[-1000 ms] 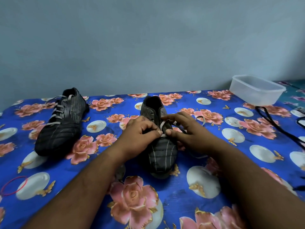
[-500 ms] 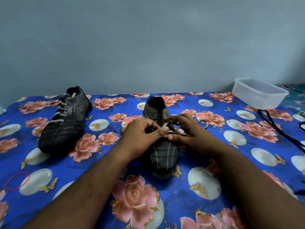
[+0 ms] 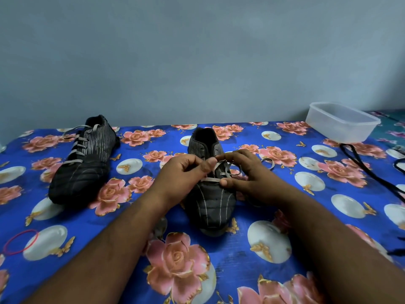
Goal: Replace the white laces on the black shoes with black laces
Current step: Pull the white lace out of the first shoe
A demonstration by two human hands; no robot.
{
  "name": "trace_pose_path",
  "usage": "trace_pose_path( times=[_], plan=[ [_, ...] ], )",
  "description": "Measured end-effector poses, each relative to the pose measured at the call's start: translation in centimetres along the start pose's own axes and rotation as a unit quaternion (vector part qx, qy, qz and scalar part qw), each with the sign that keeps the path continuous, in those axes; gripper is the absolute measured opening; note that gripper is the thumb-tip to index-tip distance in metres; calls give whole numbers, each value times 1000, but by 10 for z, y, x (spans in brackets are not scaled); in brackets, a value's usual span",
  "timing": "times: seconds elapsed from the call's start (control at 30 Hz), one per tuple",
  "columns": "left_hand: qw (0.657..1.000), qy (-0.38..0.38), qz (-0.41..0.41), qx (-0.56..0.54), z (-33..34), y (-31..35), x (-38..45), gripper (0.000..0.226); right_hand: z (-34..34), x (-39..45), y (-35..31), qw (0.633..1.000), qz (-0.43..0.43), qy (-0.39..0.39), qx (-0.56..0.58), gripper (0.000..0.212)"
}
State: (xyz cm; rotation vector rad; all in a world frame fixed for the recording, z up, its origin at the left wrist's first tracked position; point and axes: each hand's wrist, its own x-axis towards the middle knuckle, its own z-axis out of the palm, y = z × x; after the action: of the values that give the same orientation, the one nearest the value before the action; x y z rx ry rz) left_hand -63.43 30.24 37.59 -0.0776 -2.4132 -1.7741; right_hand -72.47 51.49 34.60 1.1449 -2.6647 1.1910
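Observation:
A black striped shoe (image 3: 210, 202) stands in the middle, toe toward me, with its upper eyelets bare. Its white lace (image 3: 221, 170) still crosses the lower eyelets, and loose loops trail off to the right. My left hand (image 3: 184, 174) pinches the lace above the shoe's tongue. My right hand (image 3: 245, 172) holds the lace at the shoe's right side, thumb near the lowest crossing. A second black shoe (image 3: 85, 159) lies at the left, fully laced in white. Black laces (image 3: 370, 172) lie on the cloth at the far right.
Blue floral cloth (image 3: 131, 233) covers the surface. A clear plastic container (image 3: 341, 121) stands at the back right near the wall. A red rubber band (image 3: 20, 241) lies at the front left.
The white lace has come further out of the middle shoe's eyelets. My left hand has lifted a little toward the tongue, and my right thumb has dropped to the lower crossing.

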Motion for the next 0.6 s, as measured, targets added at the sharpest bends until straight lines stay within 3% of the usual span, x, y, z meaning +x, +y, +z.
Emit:
trace_pose_path(
  times=[0.13, 0.33, 0.47, 0.53, 0.6],
  plan=[
    [998, 47, 34, 39, 4, -6, 1, 10, 0, 0, 0, 1000, 0, 3, 3, 64],
    [987, 113, -40, -108, -2, 4, 4, 24, -1, -1, 0, 1000, 3, -3, 12, 64],
    [990, 133, -22, -46, -4, 0, 5, 22, -1, -1, 0, 1000, 5, -6, 20, 61],
    [992, 124, 18, -35, -4, -1, 4, 27, 0, -1, 0, 1000, 3, -2, 14, 61],
    [991, 110, 64, 43, -5, -5, 5, 35, 0, 0, 0, 1000, 1, 1, 7, 61]
  ],
)
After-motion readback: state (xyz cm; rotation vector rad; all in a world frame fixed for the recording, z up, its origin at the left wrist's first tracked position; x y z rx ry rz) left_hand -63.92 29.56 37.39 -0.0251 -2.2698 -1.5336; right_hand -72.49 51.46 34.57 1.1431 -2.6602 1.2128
